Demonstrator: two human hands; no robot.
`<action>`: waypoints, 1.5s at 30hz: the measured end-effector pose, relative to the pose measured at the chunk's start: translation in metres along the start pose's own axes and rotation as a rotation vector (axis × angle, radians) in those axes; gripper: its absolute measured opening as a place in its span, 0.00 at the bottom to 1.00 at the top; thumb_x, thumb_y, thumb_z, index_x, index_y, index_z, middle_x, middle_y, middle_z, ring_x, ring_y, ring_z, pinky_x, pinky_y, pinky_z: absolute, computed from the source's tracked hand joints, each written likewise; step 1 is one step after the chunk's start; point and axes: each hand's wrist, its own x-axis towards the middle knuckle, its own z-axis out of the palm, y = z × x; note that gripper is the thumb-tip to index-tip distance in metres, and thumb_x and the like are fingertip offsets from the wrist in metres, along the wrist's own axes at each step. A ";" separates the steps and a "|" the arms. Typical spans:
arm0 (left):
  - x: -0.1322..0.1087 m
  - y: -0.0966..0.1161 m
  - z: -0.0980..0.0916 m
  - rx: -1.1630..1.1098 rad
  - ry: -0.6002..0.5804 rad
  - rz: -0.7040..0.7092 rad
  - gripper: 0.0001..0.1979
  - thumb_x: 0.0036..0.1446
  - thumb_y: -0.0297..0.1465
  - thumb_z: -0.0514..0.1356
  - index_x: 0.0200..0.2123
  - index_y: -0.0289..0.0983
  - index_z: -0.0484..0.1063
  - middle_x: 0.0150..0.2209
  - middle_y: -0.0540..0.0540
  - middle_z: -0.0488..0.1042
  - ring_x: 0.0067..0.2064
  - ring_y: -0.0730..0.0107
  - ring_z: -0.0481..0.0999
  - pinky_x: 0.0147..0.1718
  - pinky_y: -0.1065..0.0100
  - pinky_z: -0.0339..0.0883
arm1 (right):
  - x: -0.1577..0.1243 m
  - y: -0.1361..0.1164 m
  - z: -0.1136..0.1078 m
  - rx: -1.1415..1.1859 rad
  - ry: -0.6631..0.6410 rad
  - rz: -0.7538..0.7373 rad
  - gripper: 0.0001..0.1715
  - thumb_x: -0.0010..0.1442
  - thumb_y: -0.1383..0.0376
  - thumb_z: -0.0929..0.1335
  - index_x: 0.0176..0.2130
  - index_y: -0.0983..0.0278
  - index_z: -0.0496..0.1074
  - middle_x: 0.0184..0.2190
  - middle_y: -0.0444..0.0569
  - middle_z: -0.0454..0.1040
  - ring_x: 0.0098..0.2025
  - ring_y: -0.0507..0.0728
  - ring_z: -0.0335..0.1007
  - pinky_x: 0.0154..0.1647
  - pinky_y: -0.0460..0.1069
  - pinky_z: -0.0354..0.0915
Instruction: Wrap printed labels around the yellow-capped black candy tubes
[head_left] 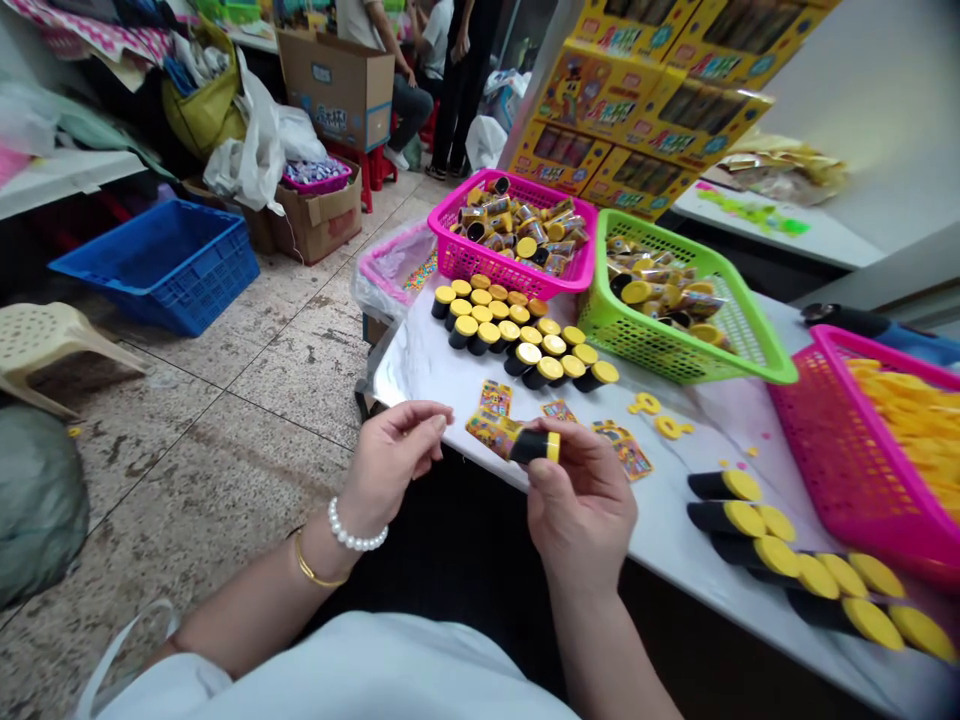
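My right hand grips a small black tube with a yellow cap at the near edge of the white table. A colourful sticker label hangs partly stuck on the tube's left side. My left hand, with a pearl bracelet and a gold bangle at the wrist, is curled with thumb and fingers pinched together just left of the label; whether it touches the label I cannot tell. Loose stickers lie on the table beyond the tube.
Several upright black tubes with yellow caps stand mid-table; more lie at right. A pink basket and a green basket hold labelled tubes. Another pink basket holds yellow caps. Blue crate, stool, boxes and people stand beyond.
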 end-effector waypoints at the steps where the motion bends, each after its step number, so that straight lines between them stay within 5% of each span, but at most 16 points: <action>1: 0.000 -0.001 -0.001 0.024 0.012 0.075 0.14 0.50 0.34 0.72 0.38 0.33 0.80 0.28 0.47 0.77 0.25 0.82 0.68 0.20 0.81 0.58 | 0.000 -0.001 -0.001 0.021 0.006 -0.008 0.17 0.56 0.59 0.77 0.45 0.57 0.78 0.40 0.48 0.80 0.42 0.57 0.78 0.44 0.51 0.75; 5: 0.006 0.000 -0.002 0.057 -0.224 0.122 0.24 0.45 0.30 0.76 0.48 0.37 0.79 0.45 0.43 0.79 0.38 0.73 0.77 0.36 0.73 0.73 | -0.002 -0.006 0.000 0.009 -0.087 -0.031 0.18 0.56 0.59 0.77 0.47 0.56 0.79 0.41 0.48 0.80 0.43 0.57 0.77 0.45 0.52 0.75; 8: 0.010 0.002 -0.001 0.103 -0.349 0.044 0.21 0.42 0.29 0.76 0.42 0.35 0.80 0.38 0.45 0.79 0.35 0.72 0.78 0.35 0.72 0.74 | -0.001 -0.009 -0.002 -0.148 -0.207 -0.045 0.17 0.58 0.62 0.76 0.49 0.55 0.79 0.44 0.50 0.79 0.46 0.59 0.76 0.47 0.54 0.75; 12: 0.011 0.002 0.000 0.167 -0.250 -0.008 0.17 0.41 0.28 0.76 0.37 0.33 0.79 0.34 0.48 0.78 0.31 0.76 0.76 0.32 0.74 0.72 | 0.001 -0.010 -0.012 -0.327 -0.300 -0.043 0.17 0.60 0.66 0.74 0.50 0.54 0.80 0.46 0.50 0.75 0.47 0.57 0.75 0.43 0.52 0.75; 18: 0.007 -0.004 0.008 0.228 -0.306 -0.023 0.16 0.43 0.28 0.75 0.38 0.33 0.80 0.32 0.48 0.78 0.32 0.75 0.76 0.34 0.74 0.72 | -0.004 -0.004 -0.015 -0.187 -0.305 0.007 0.19 0.57 0.69 0.76 0.48 0.55 0.76 0.44 0.47 0.75 0.45 0.56 0.76 0.46 0.51 0.77; 22: 0.007 -0.001 0.005 0.224 -0.342 -0.043 0.26 0.47 0.36 0.74 0.49 0.34 0.76 0.33 0.47 0.78 0.29 0.71 0.78 0.25 0.73 0.73 | -0.002 -0.001 -0.020 -0.224 -0.269 -0.081 0.19 0.55 0.70 0.77 0.45 0.56 0.76 0.43 0.49 0.76 0.47 0.58 0.76 0.46 0.53 0.77; 26: 0.008 0.005 -0.005 0.258 -0.325 -0.136 0.26 0.51 0.46 0.70 0.45 0.32 0.76 0.27 0.47 0.76 0.21 0.71 0.76 0.16 0.74 0.69 | 0.003 0.000 -0.031 -0.353 -0.326 -0.211 0.19 0.54 0.71 0.77 0.45 0.56 0.77 0.45 0.50 0.76 0.47 0.60 0.76 0.49 0.57 0.75; 45: 0.006 0.004 0.000 0.217 -0.342 -0.164 0.13 0.49 0.29 0.73 0.39 0.32 0.82 0.30 0.42 0.81 0.27 0.71 0.79 0.25 0.73 0.74 | 0.006 -0.006 -0.038 -0.441 -0.428 -0.260 0.21 0.55 0.72 0.77 0.46 0.55 0.77 0.43 0.49 0.78 0.44 0.59 0.77 0.46 0.56 0.75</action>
